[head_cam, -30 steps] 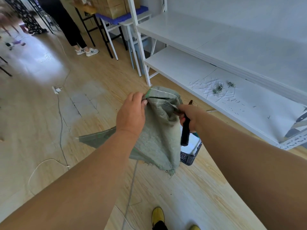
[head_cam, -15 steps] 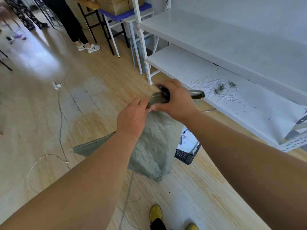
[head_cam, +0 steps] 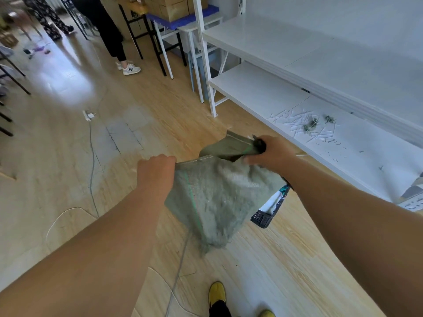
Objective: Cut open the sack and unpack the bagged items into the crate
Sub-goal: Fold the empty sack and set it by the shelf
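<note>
Yellow shoe tips marked the nearest point of the scene, planted on pale, wood-grain plank flooring crossed by a thin white cord. Above them hung the sack, a limp, grey-green woven fabric with a coarse fuzzy weave, a green stripe down its face and a frayed lower corner that hung clear of the floor. The left hand gripped the sack's near upper edge with curled fingers; the right hand clutched a bunched fold of the far edge together with a dark object whose nature could not be determined. The hands were held apart, stretching the mouth of the sack between them. Partly hidden behind the sack and under the right forearm stood the crate, a dark plastic basket with perforated walls, set on the floor and holding white, flat bagged items; their count could not be told. To the right ran a white metal shelving unit with smooth flat boards, its lower board strewn with thin pale strips and small green thread tufts. To the left, open floor extended away, bearing a white plug adapter. Farthest off stood a person in dark trousers and grey trainers, beside black-legged tables carrying cardboard boxes
</note>
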A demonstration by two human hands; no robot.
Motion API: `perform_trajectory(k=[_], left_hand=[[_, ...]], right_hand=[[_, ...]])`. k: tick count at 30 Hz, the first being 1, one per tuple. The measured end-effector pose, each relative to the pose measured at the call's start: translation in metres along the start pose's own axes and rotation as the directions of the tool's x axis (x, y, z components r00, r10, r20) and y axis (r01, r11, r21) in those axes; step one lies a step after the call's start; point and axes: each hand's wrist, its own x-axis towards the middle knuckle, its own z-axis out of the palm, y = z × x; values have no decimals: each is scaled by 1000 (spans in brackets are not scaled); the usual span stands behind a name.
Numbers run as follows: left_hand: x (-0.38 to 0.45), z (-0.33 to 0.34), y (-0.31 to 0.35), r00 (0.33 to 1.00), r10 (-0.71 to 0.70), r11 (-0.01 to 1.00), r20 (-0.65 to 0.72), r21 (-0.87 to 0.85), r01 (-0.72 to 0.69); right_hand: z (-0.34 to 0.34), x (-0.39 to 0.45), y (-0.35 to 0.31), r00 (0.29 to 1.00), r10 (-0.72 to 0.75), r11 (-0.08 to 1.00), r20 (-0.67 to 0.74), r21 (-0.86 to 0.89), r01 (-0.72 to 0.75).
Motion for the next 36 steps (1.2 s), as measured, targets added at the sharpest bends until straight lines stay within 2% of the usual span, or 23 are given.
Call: perform_trajectory(k=[1,2,3,4,6,8,9,11,13,15,16,18,20,22,24,27,28,30,32,34,36], left_hand=[[0,-2,5,999,41,999,-32,-8,-41],[2,-5,13,993,108,994,-56,-19,-109],[3,-8,21,978,195,980,-76,-22,-197],[4,-11,29,953,288,956,-100,-23,-291],[3,-19,44,870,462,881,-171,-28,-473],[0,-26,56,771,587,790,-247,-36,-612],[-1,-29,62,720,633,745,-285,-31,-667],[-2,-37,69,620,703,659,-349,-9,-752],[-2,-42,68,540,755,590,-372,27,-807],[0,-46,62,500,790,559,-355,82,-825],[2,-47,60,497,799,557,-338,106,-824],[5,-49,62,511,790,577,-339,124,-808],[7,-51,69,587,712,659,-384,77,-748],[7,-53,76,700,569,764,-432,-38,-644],[10,-54,80,797,450,834,-403,-129,-536],[15,-55,83,870,412,866,-270,-181,-466],[19,-57,83,884,402,879,-240,-171,-446],[27,-59,80,914,320,922,-250,-137,-361],[32,-59,75,943,208,962,-260,-120,-245],[34,-58,71,965,127,981,-229,-116,-156],[35,-56,66,981,53,993,-184,-95,-71]], right_hand=[[3,0,-1,993,-18,999,116,38,14],[7,-1,-2,986,-30,997,165,75,17],[10,0,-3,989,-28,994,144,108,13],[13,1,-3,997,-20,993,76,121,11],[17,4,-4,997,-53,998,-61,36,55],[18,3,-9,992,-110,993,-66,-51,107],[18,3,-12,991,-126,991,-46,-40,124],[17,2,-14,990,-134,991,-43,-7,134],[12,2,-12,983,-76,997,-167,-29,72],[0,1,-7,933,20,998,-358,-50,-41],[-5,0,-5,930,37,997,-366,-43,-56],[-8,1,-6,987,-25,1000,-161,5,26],[-3,-2,-10,995,-92,988,31,130,87],[1,-6,-13,991,-127,969,46,219,114],[0,-10,-14,985,-169,957,43,247,153],[-5,-12,-11,976,-198,951,87,257,170],[-7,-12,-10,979,-195,961,51,209,181],[-9,-10,-5,981,-154,987,-114,-63,148],[-10,-12,2,952,-3,945,-305,-312,-97],[-12,-18,12,899,173,878,-402,-350,-325],[-15,-21,28,870,283,820,-403,-369,-437]])
